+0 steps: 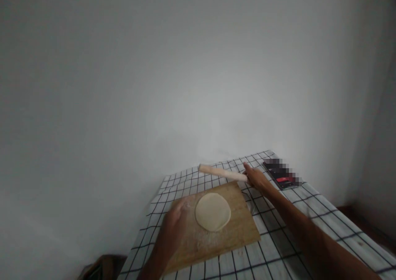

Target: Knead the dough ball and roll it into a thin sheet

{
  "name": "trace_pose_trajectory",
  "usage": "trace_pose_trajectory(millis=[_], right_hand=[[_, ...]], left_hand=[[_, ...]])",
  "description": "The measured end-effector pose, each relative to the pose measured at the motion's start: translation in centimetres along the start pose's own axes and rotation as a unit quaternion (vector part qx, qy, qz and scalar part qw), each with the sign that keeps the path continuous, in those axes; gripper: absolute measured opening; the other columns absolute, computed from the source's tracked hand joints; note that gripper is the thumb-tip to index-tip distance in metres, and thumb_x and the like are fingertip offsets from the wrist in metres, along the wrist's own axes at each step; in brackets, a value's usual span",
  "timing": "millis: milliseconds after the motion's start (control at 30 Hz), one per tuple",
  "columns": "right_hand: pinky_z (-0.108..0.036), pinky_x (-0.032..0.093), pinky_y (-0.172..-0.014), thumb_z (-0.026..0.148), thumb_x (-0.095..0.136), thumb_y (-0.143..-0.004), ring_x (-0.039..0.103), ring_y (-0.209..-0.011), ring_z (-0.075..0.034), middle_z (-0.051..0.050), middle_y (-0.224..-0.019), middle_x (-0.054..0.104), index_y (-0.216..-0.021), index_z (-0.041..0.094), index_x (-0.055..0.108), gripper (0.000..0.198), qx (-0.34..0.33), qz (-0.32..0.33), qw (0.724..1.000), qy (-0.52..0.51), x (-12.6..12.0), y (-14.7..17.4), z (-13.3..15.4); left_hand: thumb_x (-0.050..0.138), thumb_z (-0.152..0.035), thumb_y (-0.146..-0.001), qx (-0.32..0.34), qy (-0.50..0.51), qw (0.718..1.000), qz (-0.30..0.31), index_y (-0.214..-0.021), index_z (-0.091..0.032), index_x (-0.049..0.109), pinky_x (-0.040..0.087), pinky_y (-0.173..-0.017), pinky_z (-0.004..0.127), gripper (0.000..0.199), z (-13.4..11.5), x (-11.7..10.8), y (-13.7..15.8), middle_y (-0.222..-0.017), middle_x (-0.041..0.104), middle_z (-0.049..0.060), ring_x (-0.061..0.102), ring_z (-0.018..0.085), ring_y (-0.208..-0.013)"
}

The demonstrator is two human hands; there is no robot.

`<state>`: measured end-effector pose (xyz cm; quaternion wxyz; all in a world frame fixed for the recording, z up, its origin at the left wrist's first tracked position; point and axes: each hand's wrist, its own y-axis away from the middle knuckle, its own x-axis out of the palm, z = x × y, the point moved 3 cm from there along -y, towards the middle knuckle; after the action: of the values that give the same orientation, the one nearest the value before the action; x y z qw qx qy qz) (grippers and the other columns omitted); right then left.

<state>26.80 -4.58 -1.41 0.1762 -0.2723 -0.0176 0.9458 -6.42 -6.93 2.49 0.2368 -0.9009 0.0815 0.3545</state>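
Note:
A round, flat sheet of dough point(213, 212) lies on a floured wooden board point(244, 230). My right hand point(255, 177) is closed around one end of a wooden rolling pin point(221, 172), which is held up beyond the board's far edge, apart from the dough. Over the left part of the board is my left hand point(177, 215), close to the dough's left side. Motion smears its fingers, so I cannot make out whether it grips anything.
A white tablecloth with dark grid lines point(229, 267) covers the table. To the right lies a dark flat package with a red patch point(283, 177). A clear, rounded object point(249, 203) sits by the board's right edge. Behind the table rises a plain wall point(198, 86).

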Motion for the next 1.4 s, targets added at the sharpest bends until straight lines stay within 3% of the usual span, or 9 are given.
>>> trace_pose_trajectory(millis=[100, 267, 567, 800, 933, 1033, 1167, 1267, 1400], right_hand=[[-0.025, 0.033, -0.041, 0.073, 0.007, -0.093, 0.045, -0.040, -0.013, -0.001, -0.050, 0.050, -0.079, 0.017, 0.070, 0.086, 0.012, 0.027, 0.994, -0.103, 0.4, 0.2, 0.5], [-0.021, 0.025, -0.038, 0.081, 0.020, -0.087, 0.036, -0.038, -0.008, 0.003, -0.050, 0.042, -0.075, 0.017, 0.064, 0.079, 0.027, 0.023, 0.977, -0.211, 1.4, 0.5, 1.7], [-0.020, 0.019, -0.038, 0.077, 0.040, -0.086, 0.027, -0.040, -0.006, 0.007, -0.052, 0.036, -0.070, 0.019, 0.050, 0.061, 0.003, 0.017, 0.941, -0.339, 1.9, 0.9, 2.9], [-0.019, 0.030, -0.038, 0.064, 0.062, -0.083, 0.036, -0.043, -0.007, 0.008, -0.055, 0.041, -0.075, 0.022, 0.045, 0.046, -0.029, -0.007, 0.927, -0.374, 2.5, 1.6, 3.4], [-0.020, 0.030, -0.035, 0.062, 0.063, -0.084, 0.036, -0.040, -0.007, 0.008, -0.053, 0.041, -0.075, 0.021, 0.046, 0.045, -0.010, 0.007, 0.944, -0.329, 3.7, 1.7, 2.5], [-0.019, 0.029, -0.035, 0.060, 0.063, -0.085, 0.036, -0.041, -0.007, 0.008, -0.053, 0.042, -0.077, 0.021, 0.048, 0.043, -0.009, 0.028, 0.958, -0.285, 4.7, 1.9, 2.2], [-0.019, 0.028, -0.034, 0.058, 0.063, -0.086, 0.034, -0.040, -0.007, 0.009, -0.053, 0.040, -0.077, 0.022, 0.047, 0.041, -0.019, 0.061, 0.963, -0.264, 5.4, 2.2, 2.3], [-0.019, 0.030, -0.034, 0.057, 0.063, -0.086, 0.034, -0.040, -0.007, 0.009, -0.053, 0.038, -0.078, 0.022, 0.047, 0.040, -0.026, 0.068, 0.963, -0.261, 5.3, 2.2, 2.5], [-0.019, 0.030, -0.034, 0.058, 0.063, -0.086, 0.035, -0.040, -0.007, 0.009, -0.054, 0.039, -0.081, 0.022, 0.049, 0.039, -0.021, 0.059, 0.967, -0.249, 5.2, 2.2, 2.4]], left_hand=[[0.036, -0.033, -0.100, 0.114, -0.109, 0.985, 0.070, -0.126, -0.028, 0.064, 0.036, -0.117, 0.046, 0.038, -0.6, 2.2, -0.2, -0.140, 0.059, 0.002, 0.049, 0.022, -0.134], [0.046, -0.031, -0.097, 0.226, -0.228, 0.929, 0.184, -0.149, -0.028, 0.040, 0.029, -0.121, 0.048, 0.052, -2.9, 6.2, 0.0, -0.156, 0.040, 0.003, 0.034, 0.024, -0.145], [0.059, -0.048, -0.092, 0.257, -0.198, 0.912, 0.252, -0.150, -0.028, 0.039, 0.023, -0.122, 0.049, 0.064, -1.1, 5.6, -2.9, -0.161, 0.029, 0.004, 0.023, 0.027, -0.149], [0.042, -0.042, -0.101, 0.232, -0.139, 0.914, 0.303, -0.152, -0.031, 0.034, 0.022, -0.121, 0.051, 0.053, 0.9, 6.2, -6.2, -0.160, 0.030, 0.003, 0.026, 0.026, -0.148], [0.043, -0.042, -0.100, 0.223, -0.143, 0.919, 0.291, -0.152, -0.031, 0.034, 0.019, -0.122, 0.049, 0.054, 1.1, 6.3, -6.1, -0.161, 0.029, 0.001, 0.024, 0.024, -0.149], [0.049, -0.031, -0.097, 0.223, -0.124, 0.936, 0.244, -0.143, -0.032, 0.047, 0.029, -0.118, 0.043, 0.046, 1.0, 5.9, -5.9, -0.150, 0.048, 0.000, 0.040, 0.021, -0.140], [0.041, -0.020, -0.098, 0.176, -0.093, 0.967, 0.158, -0.129, -0.026, 0.059, 0.040, -0.106, 0.036, 0.036, 1.5, 5.0, -6.4, -0.127, 0.065, 0.002, 0.056, 0.019, -0.120], [0.040, -0.025, -0.099, 0.129, -0.093, 0.980, 0.119, -0.121, -0.023, 0.064, 0.045, -0.097, 0.034, 0.032, 2.2, 4.6, -6.7, -0.116, 0.068, 0.005, 0.060, 0.021, -0.110], [0.047, -0.029, -0.097, 0.107, -0.102, 0.982, 0.115, -0.104, -0.023, 0.068, 0.046, -0.086, 0.033, 0.023, 2.7, 4.9, -6.3, -0.101, 0.066, 0.004, 0.062, 0.021, -0.096]])
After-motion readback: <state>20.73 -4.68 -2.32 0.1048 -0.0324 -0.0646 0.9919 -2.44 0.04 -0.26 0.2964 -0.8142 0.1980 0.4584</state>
